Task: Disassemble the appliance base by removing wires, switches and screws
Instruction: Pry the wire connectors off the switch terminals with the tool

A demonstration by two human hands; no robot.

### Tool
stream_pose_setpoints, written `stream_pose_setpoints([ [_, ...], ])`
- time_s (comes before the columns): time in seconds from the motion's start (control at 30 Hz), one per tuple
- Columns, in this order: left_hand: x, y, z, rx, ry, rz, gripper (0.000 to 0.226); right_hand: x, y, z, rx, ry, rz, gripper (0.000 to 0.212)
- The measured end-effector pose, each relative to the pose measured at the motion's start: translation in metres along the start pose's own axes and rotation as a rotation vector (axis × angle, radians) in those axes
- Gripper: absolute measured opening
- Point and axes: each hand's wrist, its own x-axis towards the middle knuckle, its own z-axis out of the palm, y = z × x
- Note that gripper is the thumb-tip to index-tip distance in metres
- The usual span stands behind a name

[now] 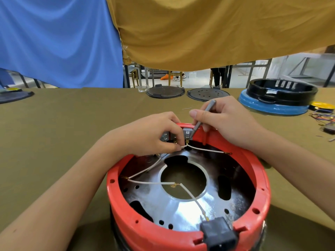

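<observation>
A red round appliance base (pixel 261 180) stands open side up in front of me, with a shiny metal plate (pixel 183 211) inside. Several white wires (pixel 150 182) with brass terminals cross the plate. At the far rim sits a grey switch block (pixel 186 133). My left hand (pixel 154 134) pinches a white wire beside that block. My right hand (pixel 224 122) grips a grey screwdriver (pixel 203 117) whose tip meets the switch block. A black power socket (pixel 219 234) sits in the near rim.
The table is covered in an olive cloth (pixel 72 133). Two dark round lids (pixel 165 91) lie at the far edge. A black ring on a blue base (pixel 275 100) stands at the right, with loose coloured wires (pixel 324 117) beside it. Blue and mustard cloths hang behind.
</observation>
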Motion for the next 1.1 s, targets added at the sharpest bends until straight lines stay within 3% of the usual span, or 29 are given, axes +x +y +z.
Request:
stream_pose_setpoints([
  [0.33,0.002,0.000,0.001,0.028,0.004,-0.006,0.007,0.002,0.001,-0.001,0.095,-0.014,0.122,0.036],
  [0.63,0.001,0.001,0.000,0.021,0.013,0.015,0.008,-0.010,-0.013,-0.001,-0.305,0.010,-0.183,0.022],
  [1.1,0.002,0.000,0.001,0.009,0.011,0.011,0.007,0.004,-0.007,-0.001,0.005,-0.043,0.023,0.036],
])
